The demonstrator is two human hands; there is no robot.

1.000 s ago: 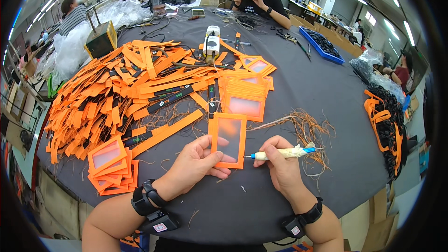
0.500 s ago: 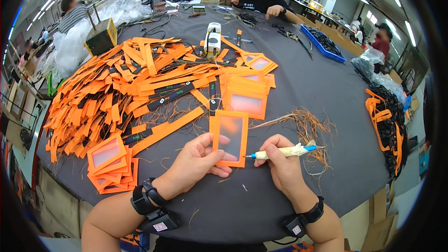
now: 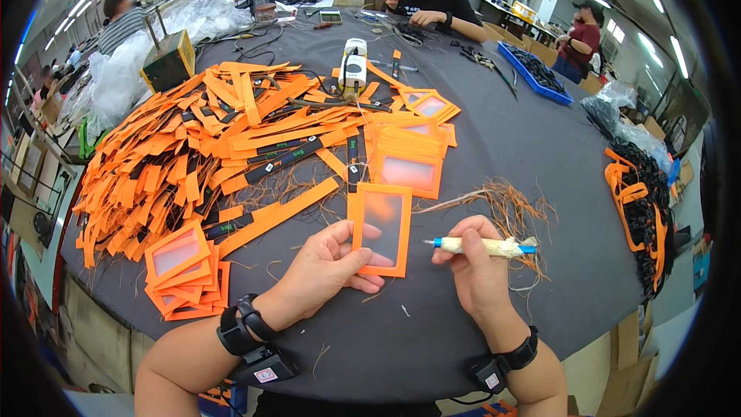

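My left hand pinches an orange-edged clear-window card holder by its lower left, thumb in front and fingers behind the clear film. Between the fingers of my right hand is a pen-shaped tool with a blue end, a pale wrapped grip and a thin metal tip. Its tip points left and stands a little apart from the holder's right edge. Just beyond the held piece lies a stack of similar holders. Another pile of holders rests to the left of my left forearm.
A big heap of orange and black strips covers the table's left. Loose orange threads lie beyond my right hand. A white device, a blue tray of black pieces and a co-worker are at the far side.
My right hand has drawn the pen-shaped tool right and slightly up, off the holder's edge. My left hand and the holder have stayed put. A person at far right has shifted left.
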